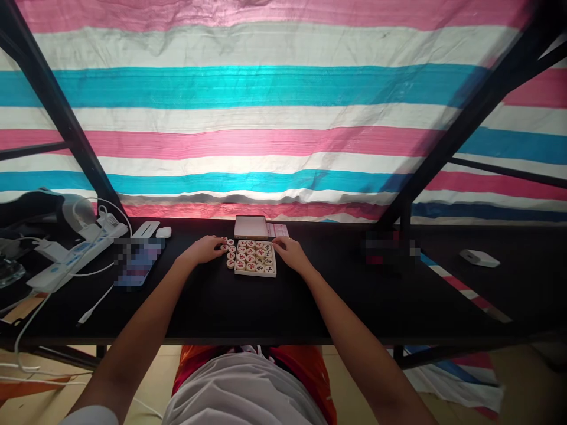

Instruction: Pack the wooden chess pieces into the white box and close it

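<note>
A shallow pale box [256,273] holds several round Chinese chess pieces [254,257] with red and dark marks. A few more loose pieces [230,255] lie on the black table just left of it. My left hand [204,249] rests beside those loose pieces, fingers curled, fingertips touching the topmost one. My right hand [286,250] lies against the box's right edge, fingers bent over its upper right corner. The box's lid [250,226] lies just behind the box, with a folded paper [278,229] next to it.
At the left of the black table [248,307] sit a white power strip [71,260] with cables, a white mouse [163,232] and a blurred flat object [135,261]. A small white device [479,258] lies at the far right. A striped tarp hangs behind black frame bars.
</note>
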`<move>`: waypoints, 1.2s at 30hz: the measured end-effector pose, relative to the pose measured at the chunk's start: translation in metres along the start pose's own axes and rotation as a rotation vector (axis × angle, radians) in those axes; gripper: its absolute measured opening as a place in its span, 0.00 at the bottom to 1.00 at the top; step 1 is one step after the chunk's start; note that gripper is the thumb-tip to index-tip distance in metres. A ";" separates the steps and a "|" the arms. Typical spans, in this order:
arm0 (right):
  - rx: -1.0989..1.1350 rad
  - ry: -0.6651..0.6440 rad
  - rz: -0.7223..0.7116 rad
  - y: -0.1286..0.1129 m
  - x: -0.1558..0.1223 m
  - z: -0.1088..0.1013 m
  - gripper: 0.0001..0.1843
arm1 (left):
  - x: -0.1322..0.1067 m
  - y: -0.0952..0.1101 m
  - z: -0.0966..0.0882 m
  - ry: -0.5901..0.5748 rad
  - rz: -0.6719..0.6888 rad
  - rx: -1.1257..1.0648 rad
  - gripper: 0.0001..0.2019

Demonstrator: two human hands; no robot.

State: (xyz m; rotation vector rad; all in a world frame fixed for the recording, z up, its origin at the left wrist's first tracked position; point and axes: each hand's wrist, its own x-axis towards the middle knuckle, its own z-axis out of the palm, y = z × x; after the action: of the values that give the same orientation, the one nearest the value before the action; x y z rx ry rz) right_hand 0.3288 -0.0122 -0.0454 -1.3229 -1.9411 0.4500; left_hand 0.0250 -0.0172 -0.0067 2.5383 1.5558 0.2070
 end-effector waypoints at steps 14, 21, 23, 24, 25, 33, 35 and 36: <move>0.017 -0.029 0.039 0.005 -0.001 0.001 0.11 | -0.001 0.004 -0.002 0.000 -0.014 0.002 0.19; 0.020 -0.053 0.048 0.003 -0.001 -0.002 0.10 | -0.001 0.007 -0.004 -0.005 -0.031 0.010 0.14; 0.019 -0.059 0.043 0.003 -0.001 -0.003 0.10 | -0.003 0.008 -0.005 -0.013 -0.052 0.019 0.13; 0.017 -0.062 0.041 0.003 -0.001 -0.003 0.10 | -0.003 0.009 -0.007 -0.018 -0.064 0.024 0.12; 0.015 -0.065 0.037 0.004 -0.001 -0.004 0.10 | -0.004 0.010 -0.008 -0.021 -0.073 0.028 0.12; 0.043 -0.016 -0.057 -0.003 -0.002 -0.003 0.12 | -0.006 0.023 -0.015 0.041 -0.058 0.045 0.15; 0.050 -0.014 -0.119 -0.010 -0.004 -0.003 0.11 | -0.007 0.026 -0.016 0.083 -0.028 0.040 0.16; 0.050 -0.021 -0.142 -0.013 -0.005 -0.002 0.10 | -0.007 0.028 -0.017 0.111 -0.005 0.032 0.16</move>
State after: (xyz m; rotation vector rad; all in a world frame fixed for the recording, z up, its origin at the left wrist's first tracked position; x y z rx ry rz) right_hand 0.3230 -0.0226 -0.0372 -1.1438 -2.0123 0.4411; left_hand 0.0433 -0.0353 0.0150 2.5878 1.6169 0.3306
